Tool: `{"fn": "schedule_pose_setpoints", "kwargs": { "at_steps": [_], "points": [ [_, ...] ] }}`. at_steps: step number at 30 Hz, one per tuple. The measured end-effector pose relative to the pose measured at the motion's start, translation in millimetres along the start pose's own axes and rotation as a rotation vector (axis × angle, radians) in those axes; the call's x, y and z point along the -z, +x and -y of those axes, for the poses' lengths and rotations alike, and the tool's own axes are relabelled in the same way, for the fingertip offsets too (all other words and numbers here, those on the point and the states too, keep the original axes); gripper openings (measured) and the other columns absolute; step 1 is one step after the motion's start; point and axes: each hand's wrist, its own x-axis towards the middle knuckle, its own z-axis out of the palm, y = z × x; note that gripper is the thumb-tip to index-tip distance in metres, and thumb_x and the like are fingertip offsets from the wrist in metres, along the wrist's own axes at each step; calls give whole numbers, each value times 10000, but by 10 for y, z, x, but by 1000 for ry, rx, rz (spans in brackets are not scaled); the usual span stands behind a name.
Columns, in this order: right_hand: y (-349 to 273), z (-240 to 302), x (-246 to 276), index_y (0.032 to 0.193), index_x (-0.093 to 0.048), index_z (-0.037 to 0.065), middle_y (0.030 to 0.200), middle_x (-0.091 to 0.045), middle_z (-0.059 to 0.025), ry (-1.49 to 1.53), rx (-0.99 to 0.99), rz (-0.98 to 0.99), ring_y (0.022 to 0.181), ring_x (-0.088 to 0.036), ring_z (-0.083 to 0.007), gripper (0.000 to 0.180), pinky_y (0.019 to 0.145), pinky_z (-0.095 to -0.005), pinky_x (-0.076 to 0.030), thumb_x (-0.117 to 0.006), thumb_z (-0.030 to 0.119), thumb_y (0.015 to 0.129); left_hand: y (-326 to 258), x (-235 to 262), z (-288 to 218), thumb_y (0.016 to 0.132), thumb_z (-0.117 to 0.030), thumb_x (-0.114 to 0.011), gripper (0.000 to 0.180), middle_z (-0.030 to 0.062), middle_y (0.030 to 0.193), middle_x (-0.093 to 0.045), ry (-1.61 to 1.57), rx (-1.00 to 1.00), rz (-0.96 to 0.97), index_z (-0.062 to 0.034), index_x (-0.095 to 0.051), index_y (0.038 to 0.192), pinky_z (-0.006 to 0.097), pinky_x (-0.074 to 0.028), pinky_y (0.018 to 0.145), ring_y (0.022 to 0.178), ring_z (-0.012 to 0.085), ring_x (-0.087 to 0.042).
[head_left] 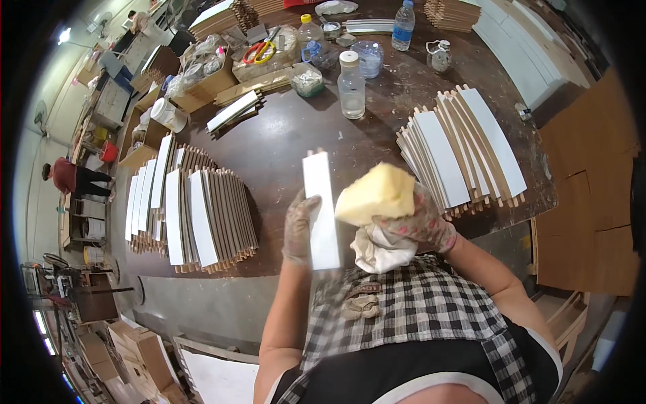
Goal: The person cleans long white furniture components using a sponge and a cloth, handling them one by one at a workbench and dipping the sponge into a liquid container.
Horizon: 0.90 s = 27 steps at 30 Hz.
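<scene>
My left hand point(297, 232), in a thin stained glove, is closed around a narrow white wooden slat point(322, 219). The slat stands nearly upright in view, and a short wooden peg shows at its far end. In my right hand point(429, 222), which wears a patterned glove, are a pale yellow sponge point(377, 194) and a crumpled white cloth point(382, 248) below it. The sponge is close to the slat's right side; whether they touch I cannot tell. Stacks of similar slats lie on the left point(208, 215) and on the right point(441, 161).
On the brown table point(282, 148) stand a clear bottle point(352, 91), a water bottle point(402, 28), a small jar point(439, 57) and a bag point(307, 81). Scissors point(259, 52) lie by a cardboard box point(202, 84). Cardboard sheets point(585, 182) stand at the right. Other people point(64, 176) are far left.
</scene>
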Motion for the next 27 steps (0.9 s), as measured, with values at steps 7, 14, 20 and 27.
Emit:
{"fn": "schedule_pose_setpoints", "kwargs": {
  "at_steps": [7, 14, 20, 27],
  "points": [
    [55, 41, -70, 1127, -576, 117, 1025, -602, -127, 315, 144, 23, 877, -636, -235, 434, 771, -337, -558, -641, 397, 802, -51, -156, 70, 942, -323, -451, 463, 164, 1161, -590, 412, -157, -86, 78, -536, 1157, 352, -429, 957, 1096, 268, -547],
    [604, -356, 37, 1043, -558, 92, 1119, -563, -55, 132, -177, -215, 1003, -582, -173, 393, 770, -314, -548, -741, 257, 737, -136, -310, -312, 875, -173, -496, 429, 149, 1062, -642, 507, -45, -19, 38, -501, 1249, 302, -457, 871, 992, 202, -588],
    [603, -205, -42, 1138, -525, 21, 1057, -606, -77, 258, -27, -158, 909, -623, -164, 485, 785, -263, -534, -751, 174, 737, -131, -238, -431, 841, -132, -506, 361, 146, 1023, -646, 603, -59, -40, 57, -567, 1143, 291, -472, 835, 951, 219, -602],
    [102, -330, -367, 1164, -569, 51, 1095, -623, -95, 752, 139, 190, 934, -624, -179, 490, 718, -287, -561, -706, 276, 751, 303, 143, -118, 823, -76, -527, 238, 197, 1038, -637, 1081, -452, -111, 34, -633, 1005, 381, -473, 919, 1101, 345, -556]
  ]
}}
